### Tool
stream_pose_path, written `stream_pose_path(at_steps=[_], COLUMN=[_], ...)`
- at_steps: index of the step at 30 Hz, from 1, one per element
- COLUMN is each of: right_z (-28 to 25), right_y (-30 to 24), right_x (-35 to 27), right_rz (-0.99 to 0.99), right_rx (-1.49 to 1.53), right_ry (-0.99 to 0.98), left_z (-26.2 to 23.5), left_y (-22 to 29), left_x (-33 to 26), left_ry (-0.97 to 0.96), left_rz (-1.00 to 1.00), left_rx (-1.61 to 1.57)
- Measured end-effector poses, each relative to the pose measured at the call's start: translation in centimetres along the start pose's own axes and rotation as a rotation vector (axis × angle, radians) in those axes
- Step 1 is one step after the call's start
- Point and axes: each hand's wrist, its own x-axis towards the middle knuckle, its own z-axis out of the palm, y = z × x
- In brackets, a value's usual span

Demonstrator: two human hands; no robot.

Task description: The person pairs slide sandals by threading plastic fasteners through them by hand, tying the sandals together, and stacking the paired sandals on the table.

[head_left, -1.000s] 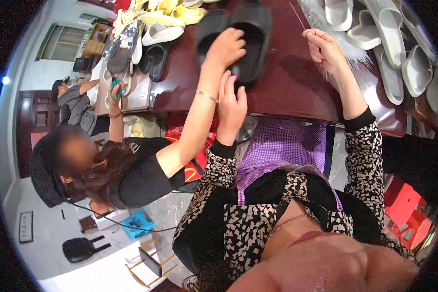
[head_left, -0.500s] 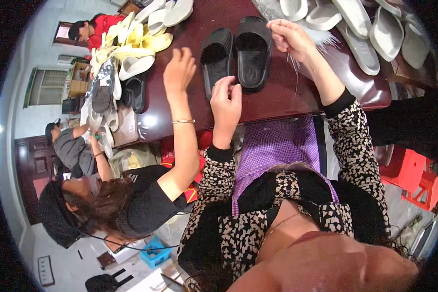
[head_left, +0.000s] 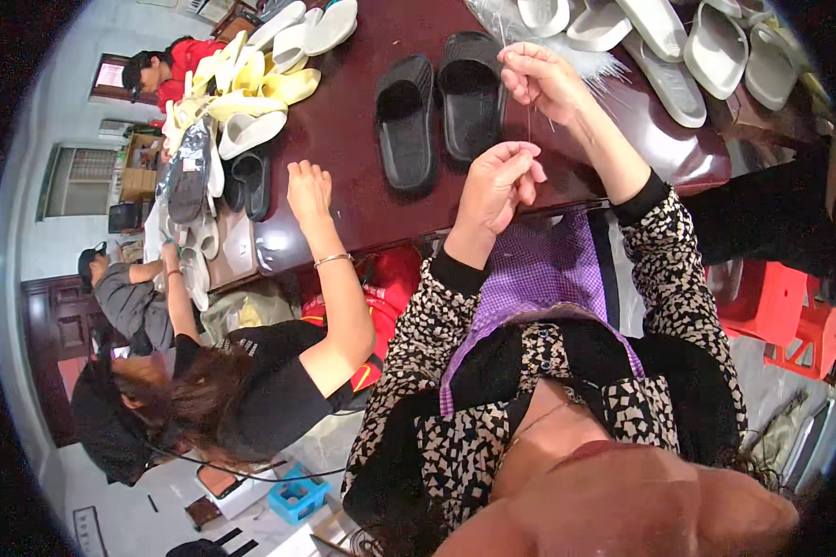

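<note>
Two black slippers [head_left: 406, 144] lie side by side on the glossy dark-red table [head_left: 344, 111] near some pale fibres [head_left: 613, 68]. The right hand [head_left: 546, 82] pinches a thin strand [head_left: 529, 121] between closed fingertips; the left hand [head_left: 500, 186], nearer the body, has thumb and forefinger closed on it too.

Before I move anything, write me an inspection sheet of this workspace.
Surface: glossy dark red table.
Job's things: two black slippers side by side, unheld; thin strand between the hands.
Clutter: yellow slippers heaped at left; pale grey slippers at right, beside a bundle of clear strands.
Grips: left hand and right hand both pinched shut on the thin strand.
Cables: black cord near the co-worker, off the table.
Surroundings: co-worker at left; red stools at right.
</note>
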Motion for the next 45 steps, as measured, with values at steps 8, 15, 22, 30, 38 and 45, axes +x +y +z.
stream_pose_path(at_steps=[8, 15, 22, 30, 38, 45], right_z=[1.0, 1.1, -1.1, -2.9, -2.8, -3.9], right_y=[-3.4, -2.9, 2.3, 3.2, 4.0, 3.0], right_x=[-1.8, -2.7, -1.8, 1.1, 1.6, 1.8], right_rz=[-0.205, -0.152, 0.135, 0.193, -0.149, -0.383], right_rx=[-0.282, -0.488, -0.824, -1.248, -1.531, -1.324], right_ry=[0.065, 0.067, 0.061, 0.046, 0.089, 0.216], left_z=[2.2, 2.1, -1.6, -4.7, -6.2, -7.7], left_y=[3.5, 4.7, 3.1, 2.1, 2.2, 3.4], left_x=[-4.6, -5.9, -4.9, -2.2, 1.8, 4.7], left_ry=[0.278, 0.32, 0.33, 0.362, 0.425, 0.481], left_rz=[0.442, 0.96, 0.918, 0.861, 0.832, 0.885], left_rx=[0.785, 1.395, 1.538, 1.645, 1.738, 1.791])
